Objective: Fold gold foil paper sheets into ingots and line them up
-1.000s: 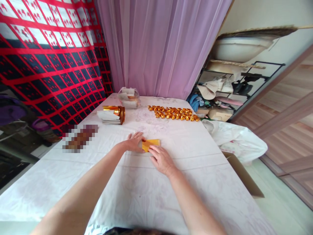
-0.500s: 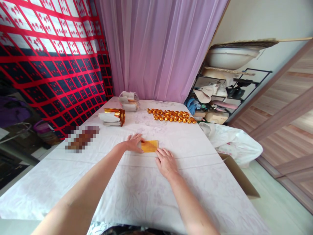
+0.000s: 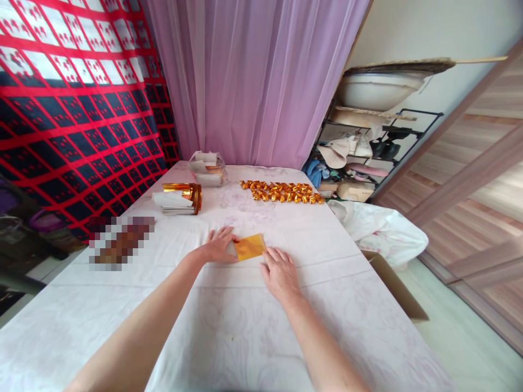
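A small folded sheet of gold paper (image 3: 250, 246) lies on the white tablecloth (image 3: 229, 321) in the middle of the table. My left hand (image 3: 218, 246) rests flat beside it, fingertips pressing its left edge. My right hand (image 3: 280, 272) lies palm down at the sheet's lower right corner, fingers touching its near edge. Both forearms stretch up from the bottom of the view. Neither hand lifts the paper off the cloth.
Several folded gold paper pieces (image 3: 281, 191) lie in rows at the far side. A stack of gold and white sheets (image 3: 177, 198) sits far left, a clear plastic bag (image 3: 206, 167) behind it. A white sack (image 3: 382, 231) and cardboard box (image 3: 398, 286) stand right of the table.
My right hand slid from on top of the gold sheet down to its near right corner. The sheet's right side has tilted up slightly. The view shifted a little.
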Demonstrator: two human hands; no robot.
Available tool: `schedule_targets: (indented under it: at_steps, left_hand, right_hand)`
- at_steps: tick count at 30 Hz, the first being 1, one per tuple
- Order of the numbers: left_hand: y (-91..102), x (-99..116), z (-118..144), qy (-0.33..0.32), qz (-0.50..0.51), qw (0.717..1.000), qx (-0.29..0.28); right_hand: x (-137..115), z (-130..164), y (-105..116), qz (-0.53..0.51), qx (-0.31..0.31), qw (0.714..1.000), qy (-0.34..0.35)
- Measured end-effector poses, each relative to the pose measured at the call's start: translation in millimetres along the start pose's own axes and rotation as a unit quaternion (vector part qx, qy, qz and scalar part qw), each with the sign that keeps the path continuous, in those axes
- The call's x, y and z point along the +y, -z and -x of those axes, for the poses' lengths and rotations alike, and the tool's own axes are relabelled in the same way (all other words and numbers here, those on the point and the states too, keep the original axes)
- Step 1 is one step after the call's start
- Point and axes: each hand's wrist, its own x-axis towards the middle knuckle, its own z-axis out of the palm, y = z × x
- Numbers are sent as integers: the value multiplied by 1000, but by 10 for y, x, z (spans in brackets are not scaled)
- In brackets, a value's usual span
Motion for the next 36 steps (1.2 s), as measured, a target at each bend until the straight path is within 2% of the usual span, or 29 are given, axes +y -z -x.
schedule_targets:
  at_steps: [8, 13, 15, 19, 23, 30, 36]
  left_hand:
    - [-70, -9, 53, 0, 9, 1000, 19]
    - [-120, 71, 100, 6, 8, 999, 42]
    - [-160, 109, 111, 17, 3, 998, 64]
    - [-213, 143, 114, 29, -2, 995, 90]
    - [-215, 134, 111, 27, -2, 996, 88]
    - [-197, 115, 125, 20, 12, 997, 75]
    - [-183, 89, 127, 13, 17, 998, 59]
  right_hand:
    - [4, -64, 2, -6, 24, 1000, 14]
    - [-78, -58, 25, -67, -16, 991, 114]
    - [-100, -50, 34, -85, -36, 987, 131]
    - [-84, -44, 54, -113, -57, 984, 126]
    - [42, -44, 67, -116, -62, 984, 120]
    - [366, -62, 55, -76, -22, 992, 98]
    - [411, -51, 51, -60, 3, 994, 89]
